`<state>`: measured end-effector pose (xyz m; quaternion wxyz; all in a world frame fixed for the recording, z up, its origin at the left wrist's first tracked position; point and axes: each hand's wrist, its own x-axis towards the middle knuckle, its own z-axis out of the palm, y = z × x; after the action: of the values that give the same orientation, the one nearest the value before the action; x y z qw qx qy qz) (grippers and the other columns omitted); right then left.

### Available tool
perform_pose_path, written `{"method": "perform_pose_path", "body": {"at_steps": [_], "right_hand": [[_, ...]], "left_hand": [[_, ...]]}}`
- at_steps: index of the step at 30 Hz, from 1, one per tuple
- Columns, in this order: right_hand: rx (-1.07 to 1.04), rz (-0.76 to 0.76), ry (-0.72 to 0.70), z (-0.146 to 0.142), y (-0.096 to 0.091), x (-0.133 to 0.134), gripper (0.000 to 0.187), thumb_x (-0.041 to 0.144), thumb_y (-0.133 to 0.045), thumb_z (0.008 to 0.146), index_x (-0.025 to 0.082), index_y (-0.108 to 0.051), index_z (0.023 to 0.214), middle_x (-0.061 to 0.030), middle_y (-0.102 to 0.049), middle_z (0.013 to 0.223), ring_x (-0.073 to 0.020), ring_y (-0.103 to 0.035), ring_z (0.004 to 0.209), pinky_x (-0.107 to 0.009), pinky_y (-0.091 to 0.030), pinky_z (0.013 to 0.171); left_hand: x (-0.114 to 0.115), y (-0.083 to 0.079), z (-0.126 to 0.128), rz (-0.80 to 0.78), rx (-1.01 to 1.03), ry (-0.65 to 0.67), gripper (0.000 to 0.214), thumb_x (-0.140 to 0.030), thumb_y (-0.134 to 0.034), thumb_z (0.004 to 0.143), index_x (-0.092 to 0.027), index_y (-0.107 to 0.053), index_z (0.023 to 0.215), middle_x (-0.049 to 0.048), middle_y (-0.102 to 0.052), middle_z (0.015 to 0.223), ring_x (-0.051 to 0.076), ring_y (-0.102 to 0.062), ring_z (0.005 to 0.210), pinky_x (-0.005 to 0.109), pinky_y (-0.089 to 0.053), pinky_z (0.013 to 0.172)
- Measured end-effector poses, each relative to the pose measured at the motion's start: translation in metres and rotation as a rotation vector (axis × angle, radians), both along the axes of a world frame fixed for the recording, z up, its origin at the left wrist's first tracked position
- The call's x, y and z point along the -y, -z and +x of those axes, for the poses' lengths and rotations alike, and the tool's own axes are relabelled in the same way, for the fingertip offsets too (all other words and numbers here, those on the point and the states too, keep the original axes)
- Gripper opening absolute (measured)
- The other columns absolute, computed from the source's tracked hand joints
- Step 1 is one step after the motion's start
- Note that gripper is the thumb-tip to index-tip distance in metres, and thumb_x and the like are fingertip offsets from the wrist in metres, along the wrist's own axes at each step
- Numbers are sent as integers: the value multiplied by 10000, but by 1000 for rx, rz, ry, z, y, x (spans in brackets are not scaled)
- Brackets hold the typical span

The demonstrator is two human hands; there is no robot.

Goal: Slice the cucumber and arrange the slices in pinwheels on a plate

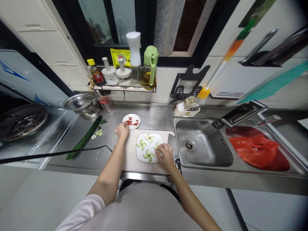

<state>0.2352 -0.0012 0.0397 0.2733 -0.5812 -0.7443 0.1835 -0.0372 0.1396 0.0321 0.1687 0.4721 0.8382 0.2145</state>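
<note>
My left hand (122,130) is at the near left rim of a small round white plate (132,127), its fingers drawn together. Small red pieces (130,121) lie scattered on that plate; whether a piece is between my fingertips is too small to tell. A square white plate (138,158) rests on the cutting board (130,150), bearing cucumber slices (141,145) fanned into pinwheels, several with red bits at the centre. Over its right side, my right hand (166,156) has thumb and fingers closed at the rightmost pinwheel, partly covering it. What they pinch is hidden.
Left of the board lie a long cucumber (84,139) and cucumber scraps (99,131). A knife (172,141) lies along the board's right edge, beside the sink (204,144). A black cable (60,154) crosses the counter. Behind stand a lidded pot (84,104) and a condiment rack (125,88).
</note>
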Motion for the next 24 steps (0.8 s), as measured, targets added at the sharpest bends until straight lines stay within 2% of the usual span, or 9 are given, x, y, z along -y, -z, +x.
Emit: {"method": "perform_pose_path", "body": {"at_steps": [10,19,24], "right_hand": [[-13,-10,7,0,2,3,168,241,-500,896,210,-647,823,-76,-586,982,-240,-452,1012,-387,-378,936],[6,-14,9,4,1,5,163,227,-499,893,212,-646,824,-77,-588,989,-243,-460,1027,-392,-393,932],[-10,-7,14,5,2,5,168,232,-498,892,217,-647,816,-78,-589,988,-243,-460,1033,-394,-388,946]], "left_hand": [[-25,11,-1,-91,-173,106,297,-279,-515,846,-302,-716,1062,119,-675,1115,290,-573,1055,446,-313,906],[-28,9,-3,-93,-285,226,265,-237,-470,864,-240,-729,923,131,-658,1105,281,-559,1042,442,-301,904],[-28,9,-5,-93,-272,228,228,-238,-497,837,-238,-720,885,120,-671,1087,276,-572,1033,436,-316,902]]}}
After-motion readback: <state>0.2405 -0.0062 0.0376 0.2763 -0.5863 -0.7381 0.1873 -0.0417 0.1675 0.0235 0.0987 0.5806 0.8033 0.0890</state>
